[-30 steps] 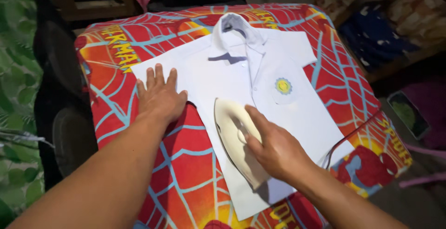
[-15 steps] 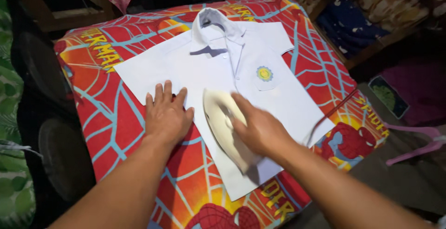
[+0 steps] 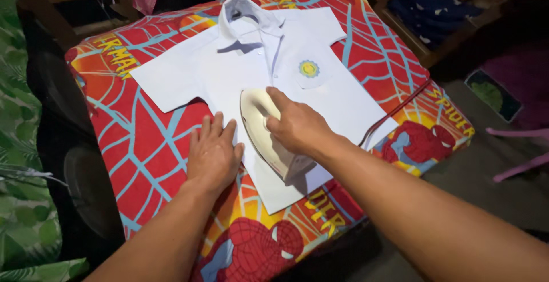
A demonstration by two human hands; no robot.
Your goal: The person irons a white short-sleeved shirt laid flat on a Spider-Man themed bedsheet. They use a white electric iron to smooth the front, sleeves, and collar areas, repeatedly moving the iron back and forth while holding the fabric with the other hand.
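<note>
A white short-sleeved shirt [image 3: 240, 70] with a round badge on its pocket lies flat, collar away from me, on a red cloth with a web pattern [image 3: 143, 145]. My right hand [image 3: 294, 124] grips the handle of a cream-coloured iron [image 3: 257, 122] that rests on the shirt's lower front. My left hand [image 3: 213, 153] lies flat, fingers apart, on the red cloth at the shirt's left edge, just beside the iron.
The iron's dark cord [image 3: 394, 113] runs off to the right over the cloth. Green leaf-patterned fabric [image 3: 23, 145] hangs at the left. Dark furniture and piled cloth [image 3: 446, 7] stand at the back right, and a floor drops away on the right.
My left hand has slid off the shirt's sleeve down onto the red cloth beside the hem. The iron has shifted a little up the shirt under my right hand.
</note>
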